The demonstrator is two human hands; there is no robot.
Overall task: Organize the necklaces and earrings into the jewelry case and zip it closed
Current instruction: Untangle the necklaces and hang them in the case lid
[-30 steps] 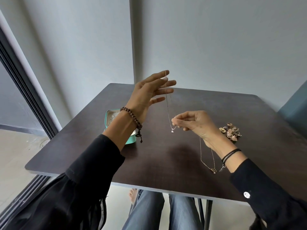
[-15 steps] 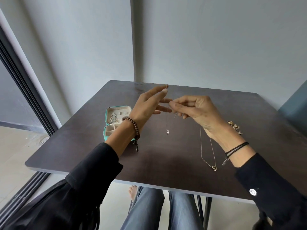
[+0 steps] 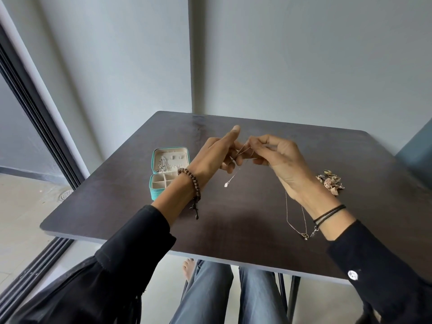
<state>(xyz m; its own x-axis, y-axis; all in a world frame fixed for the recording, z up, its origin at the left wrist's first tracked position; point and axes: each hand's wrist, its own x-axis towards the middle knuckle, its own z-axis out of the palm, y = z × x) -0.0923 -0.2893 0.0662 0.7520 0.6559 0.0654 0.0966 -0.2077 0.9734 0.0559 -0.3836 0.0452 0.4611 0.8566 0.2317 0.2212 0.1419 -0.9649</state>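
Since half a second ago the left hand [image 3: 211, 157] and right hand [image 3: 278, 160] have drawn together above the dark wooden table [image 3: 245, 220], fingers of both pinching the thin silver chain necklace [image 3: 242, 152]; its small pendant [image 3: 226, 184] dangles closer to them. The open teal jewelry case [image 3: 163, 174] sits far left. A gold chain necklace [image 3: 295, 220] lies near right, seemingly untouched, beside a heap of earrings [image 3: 330, 182]. Grey walls stand behind.
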